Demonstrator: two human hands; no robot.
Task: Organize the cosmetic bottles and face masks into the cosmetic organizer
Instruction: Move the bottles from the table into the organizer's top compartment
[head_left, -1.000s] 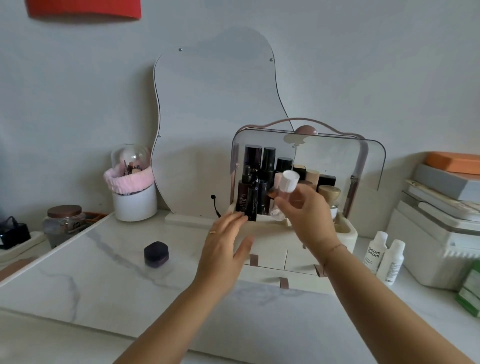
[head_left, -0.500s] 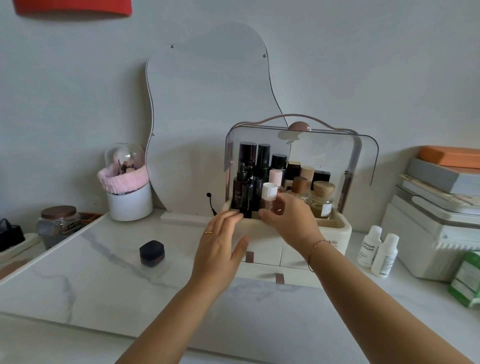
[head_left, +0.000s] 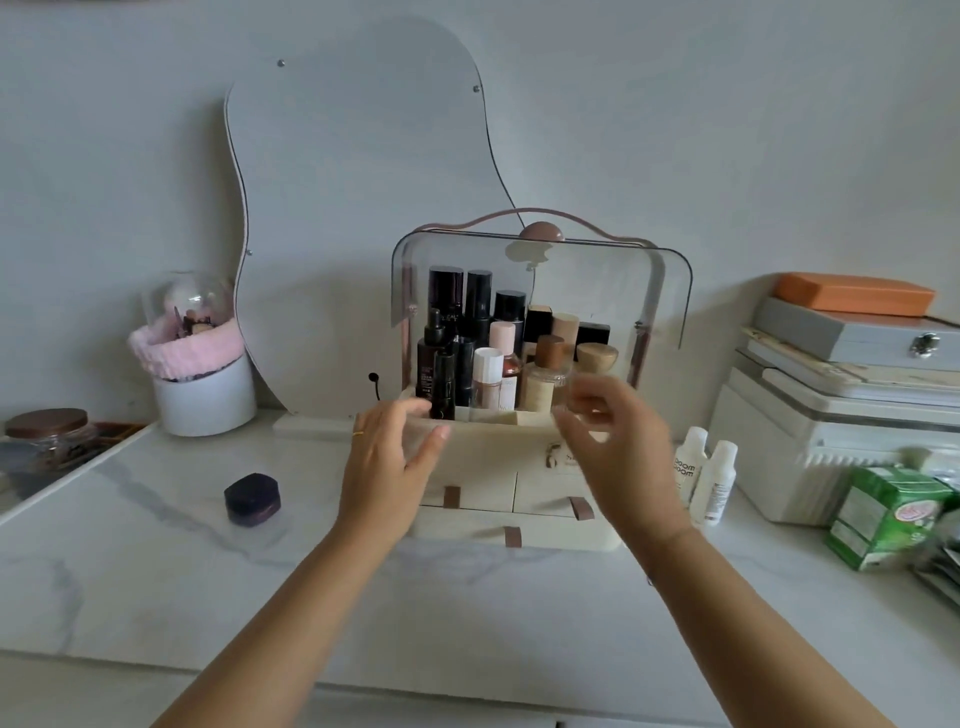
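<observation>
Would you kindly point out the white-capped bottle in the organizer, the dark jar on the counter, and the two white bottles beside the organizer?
white-capped bottle (head_left: 487, 365): head view, on its cap.
dark jar (head_left: 252, 498): head view, on its lid.
two white bottles (head_left: 716, 480): head view, on the right bottle's body.

Upright bottles (head_left: 488, 371) fill the cream organizer (head_left: 483, 462), clear lid raised.

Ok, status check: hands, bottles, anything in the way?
Left hand open, empty, by organizer. Right hand open, empty. White-capped bottle standing in top tray. Two white bottles outside on counter. Lid up, nothing blocking.
</observation>
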